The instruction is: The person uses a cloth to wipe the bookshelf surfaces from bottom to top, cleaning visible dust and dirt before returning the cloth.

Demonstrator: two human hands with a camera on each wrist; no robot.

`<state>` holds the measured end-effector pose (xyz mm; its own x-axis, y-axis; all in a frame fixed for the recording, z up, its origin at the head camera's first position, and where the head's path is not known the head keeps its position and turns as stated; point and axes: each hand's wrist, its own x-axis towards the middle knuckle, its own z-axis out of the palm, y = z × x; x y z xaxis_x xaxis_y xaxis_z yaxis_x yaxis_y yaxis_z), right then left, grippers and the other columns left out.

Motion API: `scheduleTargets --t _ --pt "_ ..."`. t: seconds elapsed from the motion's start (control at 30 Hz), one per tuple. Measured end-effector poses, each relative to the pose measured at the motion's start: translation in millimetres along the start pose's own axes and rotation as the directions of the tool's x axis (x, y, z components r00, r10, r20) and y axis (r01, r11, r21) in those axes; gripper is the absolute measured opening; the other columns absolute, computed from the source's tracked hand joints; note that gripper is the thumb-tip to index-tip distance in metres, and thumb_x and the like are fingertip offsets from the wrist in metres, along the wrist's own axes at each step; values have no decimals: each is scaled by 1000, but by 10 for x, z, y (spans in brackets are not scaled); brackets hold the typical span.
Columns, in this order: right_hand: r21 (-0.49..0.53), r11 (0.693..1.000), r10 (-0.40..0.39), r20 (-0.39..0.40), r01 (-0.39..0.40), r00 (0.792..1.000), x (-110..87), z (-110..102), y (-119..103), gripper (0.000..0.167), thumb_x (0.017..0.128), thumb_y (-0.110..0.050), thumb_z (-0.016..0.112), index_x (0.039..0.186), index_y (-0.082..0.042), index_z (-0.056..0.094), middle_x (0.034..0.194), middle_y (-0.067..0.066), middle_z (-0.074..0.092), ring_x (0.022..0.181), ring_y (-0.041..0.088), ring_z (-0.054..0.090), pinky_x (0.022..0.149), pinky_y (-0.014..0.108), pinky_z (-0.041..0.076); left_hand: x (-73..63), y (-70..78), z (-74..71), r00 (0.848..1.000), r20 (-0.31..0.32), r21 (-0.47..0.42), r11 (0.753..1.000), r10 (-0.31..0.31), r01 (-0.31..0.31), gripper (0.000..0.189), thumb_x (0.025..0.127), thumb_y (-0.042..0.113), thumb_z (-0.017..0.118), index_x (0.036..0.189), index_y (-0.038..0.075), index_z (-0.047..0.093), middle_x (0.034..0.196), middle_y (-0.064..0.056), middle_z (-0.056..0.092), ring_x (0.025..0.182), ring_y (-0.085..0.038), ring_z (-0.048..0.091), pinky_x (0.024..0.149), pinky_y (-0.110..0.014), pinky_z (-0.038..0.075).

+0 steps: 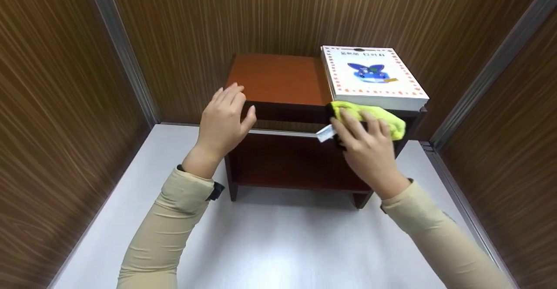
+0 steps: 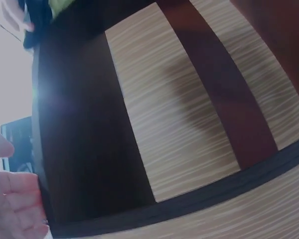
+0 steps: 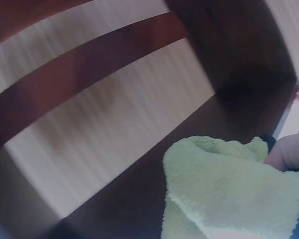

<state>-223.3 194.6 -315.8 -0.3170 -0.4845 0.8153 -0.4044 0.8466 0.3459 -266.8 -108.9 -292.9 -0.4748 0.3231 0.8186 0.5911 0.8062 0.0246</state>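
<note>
My right hand (image 1: pixel 370 147) grips a folded yellow-green cloth (image 1: pixel 391 121) with a black edge and a white tag, in front of the table's front right edge. In the right wrist view the fluffy cloth (image 3: pixel 229 194) hangs from my fingers. My left hand (image 1: pixel 222 119) hovers by the front left corner of the small table (image 1: pixel 278 78), holding nothing, its fingers loosely extended. Below the reddish-brown top sits a dark lower shelf (image 1: pixel 296 160). From the left wrist view, my left hand (image 2: pixel 20 204) appears beside the table's dark edge.
A stack of white picture books (image 1: pixel 370 69) with a blue drawing on the cover lies on the table's right half. Wood-grain panels (image 1: pixel 278 15) rise behind and on both sides. The floor (image 1: pixel 278 241) is white and glossy.
</note>
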Motion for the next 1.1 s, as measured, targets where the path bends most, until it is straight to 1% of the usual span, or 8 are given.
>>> scheduleTargets --t 0.07,0.3,0.47,0.57,0.7,0.87,1.0,1.1 --pt "13 999 32 -8 -32 999 -78 -31 109 42 76 -3 60 117 -11 63 124 6 58 103 39 51 74 51 37 -4 -18 18 1000 10 -8 1000 1 -1 33 90 24 49 98 -5 61 112 -17 63 112 -29 56 99 -42 38" --pt "73 984 166 -35 -163 985 -353 -181 499 45 68 -5 65 112 -11 66 120 10 59 102 42 49 75 55 33 -19 -27 43 1000 15 21 1000 7 -7 39 89 31 49 109 0 61 112 -16 62 109 -31 57 99 -42 38" --pt "135 956 268 -34 -261 963 -432 -322 734 45 63 -5 74 107 -8 67 116 18 57 100 45 48 76 58 33 -6 -1 12 1000 19 44 999 5 -6 37 89 30 50 106 1 66 109 -17 63 104 -33 59 95 -42 42" --pt "144 933 341 -72 -329 937 -402 -415 814 39 66 -2 71 104 -8 67 114 21 55 102 45 47 79 59 33 28 20 11 999 34 38 999 15 -16 38 91 30 50 104 -2 66 108 -18 64 103 -33 59 93 -42 44" --pt "153 908 407 -112 -389 906 -397 -415 844 32 69 5 64 99 -6 67 110 20 54 105 46 45 83 59 32 45 22 28 998 56 23 999 26 -27 40 91 30 50 105 -4 65 110 -18 64 107 -30 58 92 -42 44" --pt "145 912 398 -99 -383 912 -609 -246 788 32 67 8 66 97 -4 65 106 21 54 103 48 45 84 59 34 22 -2 58 999 37 29 999 39 -40 40 89 31 50 105 -3 65 110 -17 64 107 -30 59 92 -42 45" --pt "119 918 388 -63 -379 919 -866 -113 707 34 68 5 69 100 -3 65 109 22 53 104 47 47 85 58 36 16 -7 96 999 16 26 999 46 -47 40 88 31 50 104 -3 65 109 -16 64 106 -30 59 91 -43 45" --pt "105 915 394 -29 -390 918 -1087 -23 617 39 67 6 70 104 -3 64 112 22 53 102 47 48 80 57 39 9 -3 119 999 6 22 999 47 -47 40 87 31 51 104 -2 65 109 -16 64 106 -30 59 91 -43 45"
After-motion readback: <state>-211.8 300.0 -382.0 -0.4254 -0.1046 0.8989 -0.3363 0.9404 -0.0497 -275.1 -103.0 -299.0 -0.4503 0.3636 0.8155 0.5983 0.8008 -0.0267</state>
